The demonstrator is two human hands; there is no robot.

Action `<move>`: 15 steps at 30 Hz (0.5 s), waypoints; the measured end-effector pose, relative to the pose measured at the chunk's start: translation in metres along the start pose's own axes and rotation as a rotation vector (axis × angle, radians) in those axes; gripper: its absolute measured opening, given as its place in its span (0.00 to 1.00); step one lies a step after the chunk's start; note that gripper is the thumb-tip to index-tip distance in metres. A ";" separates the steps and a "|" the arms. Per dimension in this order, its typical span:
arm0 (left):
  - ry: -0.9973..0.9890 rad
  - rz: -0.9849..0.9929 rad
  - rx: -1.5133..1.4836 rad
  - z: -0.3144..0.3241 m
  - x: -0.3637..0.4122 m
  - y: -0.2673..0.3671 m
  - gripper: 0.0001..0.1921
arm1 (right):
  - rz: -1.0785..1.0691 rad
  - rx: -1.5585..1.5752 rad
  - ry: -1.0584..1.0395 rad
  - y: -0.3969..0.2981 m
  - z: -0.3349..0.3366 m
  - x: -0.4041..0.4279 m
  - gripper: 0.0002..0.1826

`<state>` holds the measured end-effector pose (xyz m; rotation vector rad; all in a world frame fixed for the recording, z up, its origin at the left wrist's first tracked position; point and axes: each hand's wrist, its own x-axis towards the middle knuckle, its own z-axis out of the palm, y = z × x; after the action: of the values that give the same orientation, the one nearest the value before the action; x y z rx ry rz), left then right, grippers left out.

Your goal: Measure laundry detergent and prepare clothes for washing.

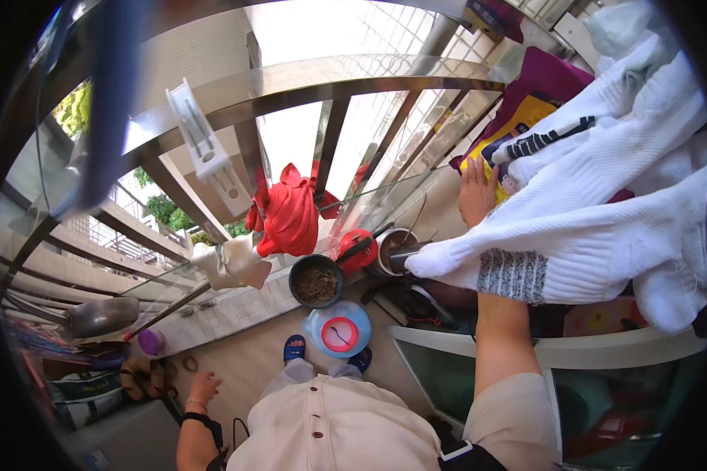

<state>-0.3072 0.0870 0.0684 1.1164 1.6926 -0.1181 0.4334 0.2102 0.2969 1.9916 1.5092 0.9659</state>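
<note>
My right hand [476,194] reaches up behind hanging white socks [571,212]. Its fingers lie against a yellow and purple printed bag [488,141]; the socks hide part of the bag, and whether the fingers grip it cannot be seen. The nearest sock has a grey-flecked band, while another bears black stripes. Low on the left, my left hand [205,385] hangs above the floor with nothing in it, fingers loosely curled and apart. Between my slippered feet stands a translucent blue container [353,321] with a red-rimmed round top [339,334].
A metal railing [306,94] with glass panels curves ahead. Red cloth [288,212] is tied to it, near a soil-filled pot [316,281] and a white pot [392,250]. A white clothes peg [209,147] hangs close. A glass-sided cabinet or tank [542,353] stands right; slippers [142,377] lie left.
</note>
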 end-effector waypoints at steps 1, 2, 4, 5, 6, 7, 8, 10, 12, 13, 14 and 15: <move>0.003 0.004 0.018 0.000 -0.012 0.006 0.23 | -0.003 0.041 0.001 0.001 -0.010 -0.001 0.24; -0.054 -0.058 0.025 0.001 -0.022 0.015 0.23 | -0.013 0.015 0.012 0.003 -0.006 -0.003 0.24; -0.129 -0.089 0.051 0.007 -0.025 0.041 0.24 | -0.001 0.066 0.026 0.016 0.004 -0.001 0.23; -0.161 -0.060 0.039 0.012 -0.026 0.056 0.24 | -0.004 0.065 -0.010 0.015 0.002 0.001 0.23; -0.196 -0.028 0.024 0.018 -0.024 0.073 0.24 | 0.045 0.121 -0.045 0.015 0.009 0.007 0.23; -0.206 -0.011 0.046 0.023 -0.020 0.092 0.24 | 0.092 0.180 -0.079 0.009 0.013 0.010 0.23; -0.236 0.112 0.084 0.025 -0.017 0.111 0.24 | 0.129 0.313 -0.192 -0.003 -0.030 0.011 0.26; -0.301 0.356 0.177 0.036 0.006 0.145 0.24 | 0.274 0.440 -0.028 -0.009 -0.068 -0.003 0.31; -0.264 0.577 0.256 0.035 0.009 0.193 0.24 | 0.373 0.558 0.121 -0.016 -0.078 -0.034 0.31; -0.218 0.704 0.268 0.043 -0.001 0.231 0.24 | 0.432 0.568 0.149 -0.012 -0.078 -0.055 0.31; -0.253 0.742 0.239 0.053 0.002 0.256 0.24 | 0.495 0.580 0.171 -0.011 -0.072 -0.076 0.31; -0.293 0.776 0.214 0.064 0.003 0.278 0.24 | 0.555 0.579 0.187 -0.008 -0.064 -0.095 0.32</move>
<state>-0.0645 0.2081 0.1556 1.7489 0.9195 0.0322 0.3647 0.1189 0.3084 2.9112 1.4736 1.0184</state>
